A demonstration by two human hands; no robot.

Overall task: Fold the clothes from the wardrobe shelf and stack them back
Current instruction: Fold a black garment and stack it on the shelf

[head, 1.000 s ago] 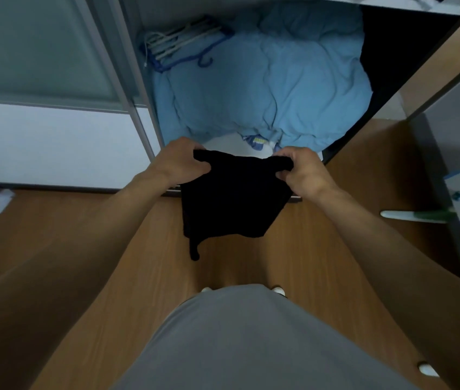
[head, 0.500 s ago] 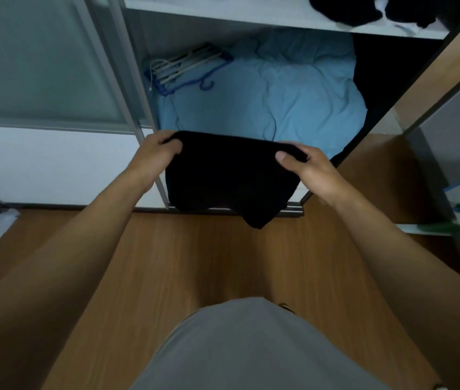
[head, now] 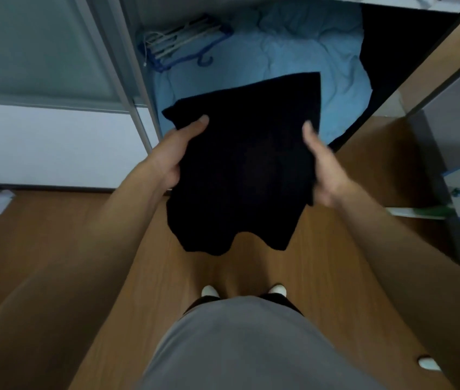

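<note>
Between the person's two hands, in front of the open wardrobe, a black garment (head: 245, 167) is held out flat in the air above the wooden floor (head: 62, 249). The left hand (head: 173, 153) has its grip closed on the garment's left edge, thumb on top and fingers hidden beneath. The right hand (head: 323, 167) is closed on the right edge the same way, thumb lying on the cloth. The garment's near edge hangs loose with two lobes; its far edge reaches over the blue bedding (head: 279, 57) lying in the wardrobe's lower compartment. A bundle of hangers (head: 183, 43) rests on the bedding at the back left. A white shelf (head: 392, 2) runs above, at the frame's top.
</note>
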